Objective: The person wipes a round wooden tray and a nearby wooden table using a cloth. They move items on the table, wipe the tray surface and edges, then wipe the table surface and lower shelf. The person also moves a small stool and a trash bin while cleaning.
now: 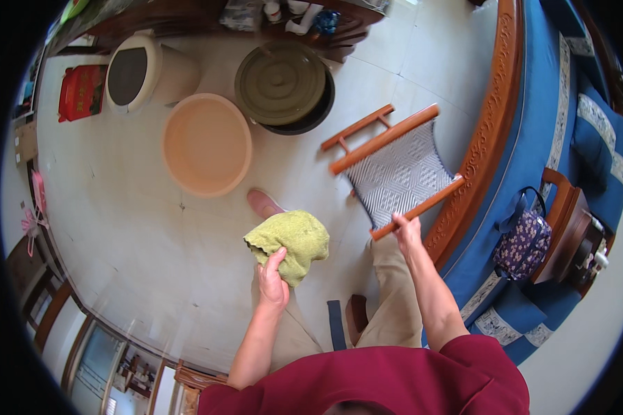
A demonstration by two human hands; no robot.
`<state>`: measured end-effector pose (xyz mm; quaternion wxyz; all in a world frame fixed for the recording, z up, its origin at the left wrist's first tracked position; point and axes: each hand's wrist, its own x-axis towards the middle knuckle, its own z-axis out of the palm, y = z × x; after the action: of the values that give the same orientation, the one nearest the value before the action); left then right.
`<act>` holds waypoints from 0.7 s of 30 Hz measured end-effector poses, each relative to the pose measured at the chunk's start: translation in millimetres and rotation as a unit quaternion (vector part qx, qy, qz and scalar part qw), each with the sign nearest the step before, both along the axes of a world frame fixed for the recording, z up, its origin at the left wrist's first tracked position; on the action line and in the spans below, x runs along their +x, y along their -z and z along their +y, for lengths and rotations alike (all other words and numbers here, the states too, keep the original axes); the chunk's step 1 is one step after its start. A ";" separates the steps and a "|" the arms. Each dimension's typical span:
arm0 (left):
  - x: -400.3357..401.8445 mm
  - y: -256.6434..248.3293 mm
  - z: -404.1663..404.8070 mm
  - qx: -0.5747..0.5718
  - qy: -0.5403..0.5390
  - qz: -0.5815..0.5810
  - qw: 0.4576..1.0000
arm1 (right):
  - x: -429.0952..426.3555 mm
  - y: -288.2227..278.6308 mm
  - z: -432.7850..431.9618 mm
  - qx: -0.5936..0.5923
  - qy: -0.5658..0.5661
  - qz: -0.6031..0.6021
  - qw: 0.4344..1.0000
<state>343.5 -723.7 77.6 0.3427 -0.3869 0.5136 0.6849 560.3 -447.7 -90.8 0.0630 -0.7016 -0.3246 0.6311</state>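
My left hand (pixel 274 282) grips a yellow-green cloth (pixel 296 241), bunched up, with the thumb lying on top of it. On the other side, my right hand (pixel 407 233) is closed around the near wooden rail of a folding stool (pixel 402 171). The stool has a grey and white woven seat and reddish-brown wooden bars, and it is tilted, with its leg frame showing on the far side. Whether its legs touch the floor I cannot tell. Beyond the cloth stands a peach plastic basin (pixel 207 148); it seems to hold cloudy water.
A dark bucket with an olive lid (pixel 280 83) set askew stands behind the basin. Left of it are a trash bin (pixel 130 72) and a red box (pixel 82 92). A carved wooden sofa edge (pixel 490 114) with blue cushions runs along the right, where a flowered bag (pixel 523 244) rests.
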 end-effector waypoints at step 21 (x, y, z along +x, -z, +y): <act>-31.9 93.7 30.6 0.005 0.256 0.053 0.965 | 46.2 -7.9 -127.9 -0.016 -0.918 -0.009 0.397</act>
<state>311.6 -693.1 -16.1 0.4810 -0.2038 0.6097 0.5962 606.4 -575.6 -82.9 -0.5688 0.0128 -0.7629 0.3072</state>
